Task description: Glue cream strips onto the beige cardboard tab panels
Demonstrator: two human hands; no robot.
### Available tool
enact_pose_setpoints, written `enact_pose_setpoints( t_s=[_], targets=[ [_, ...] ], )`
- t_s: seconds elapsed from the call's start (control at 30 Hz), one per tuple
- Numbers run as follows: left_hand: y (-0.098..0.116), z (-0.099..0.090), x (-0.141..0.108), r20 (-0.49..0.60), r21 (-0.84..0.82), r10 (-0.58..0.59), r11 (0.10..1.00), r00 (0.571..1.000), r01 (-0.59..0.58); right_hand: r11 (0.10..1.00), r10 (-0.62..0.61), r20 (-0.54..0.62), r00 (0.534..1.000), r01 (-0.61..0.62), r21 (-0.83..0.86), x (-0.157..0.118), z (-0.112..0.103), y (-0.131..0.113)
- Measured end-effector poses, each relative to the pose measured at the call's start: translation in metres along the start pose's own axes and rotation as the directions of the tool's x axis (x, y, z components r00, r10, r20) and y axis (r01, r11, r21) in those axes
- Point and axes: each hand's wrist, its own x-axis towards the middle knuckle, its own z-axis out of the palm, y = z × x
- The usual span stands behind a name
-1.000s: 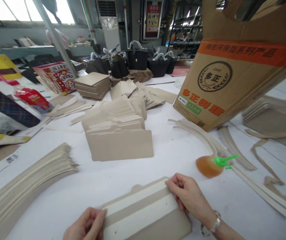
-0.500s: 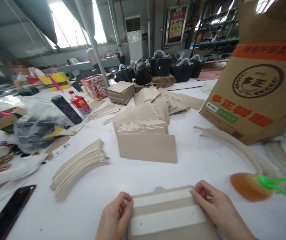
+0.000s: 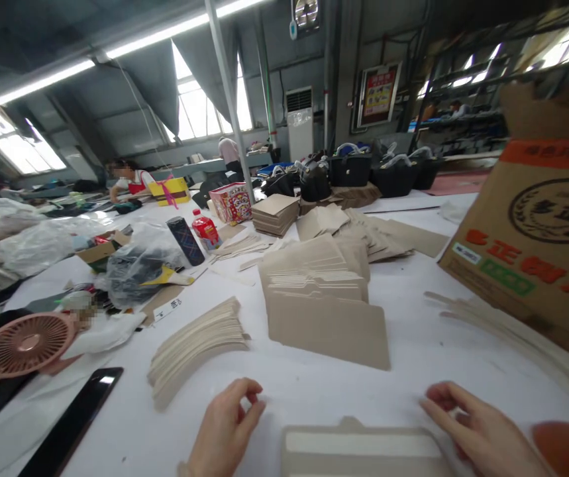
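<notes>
A grey-beige board panel (image 3: 363,434) with a small tab and a white strip lies on the white table at the bottom edge. My left hand (image 3: 229,424) hovers left of it, thumb and fingers curled but apart, holding nothing. To the panel's upper right is my right hand (image 3: 473,424), also off the panel, its fingers bent and apart. Beyond the hands sits a fanned pile of grey-beige panels (image 3: 328,328). On the left rests a fanned stack of narrow strips (image 3: 199,344).
A large cardboard box (image 3: 537,245) stands at the right, near long curved strips (image 3: 513,338). An orange-brown object (image 3: 567,447) is at the lower right. Phone (image 3: 73,424), pink fan (image 3: 28,344), red bottle (image 3: 206,230) and plastic bags (image 3: 138,265) are on the left.
Both hands have let go of the panel and moved apart from it. The view has shifted left and up, so the panel sits lower and the pink fan shows more fully.
</notes>
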Motion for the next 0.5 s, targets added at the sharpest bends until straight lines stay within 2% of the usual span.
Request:
enact_pose_setpoints(
  t_s=[0.13, 0.23, 0.33, 0.5],
  targets=[
    [0.002, 0.0, 0.031, 0.0, -0.102, 0.037, 0.994, 0.999, -0.037, 0.995, -0.017, -0.012, 1.0, 0.018, 0.097, 0.026, 0.009, -0.026],
    [0.004, 0.015, 0.058, -0.024, -0.186, 0.056, 0.981, 0.998, -0.06, 0.992, -0.049, -0.039, 0.998, 0.053, 0.112, 0.042, 0.018, -0.036],
    [0.004, 0.036, 0.081, -0.049, -0.256, 0.016, 0.966, 0.999, -0.028, 0.988, -0.071, -0.05, 0.996, 0.077, 0.136, 0.048, 0.024, -0.044],
    [-0.001, 0.057, 0.102, -0.105, -0.321, -0.068, 0.947, 0.992, 0.031, 0.975, -0.051, -0.059, 0.997, 0.063, 0.212, 0.05, 0.033, -0.051]
  ],
)
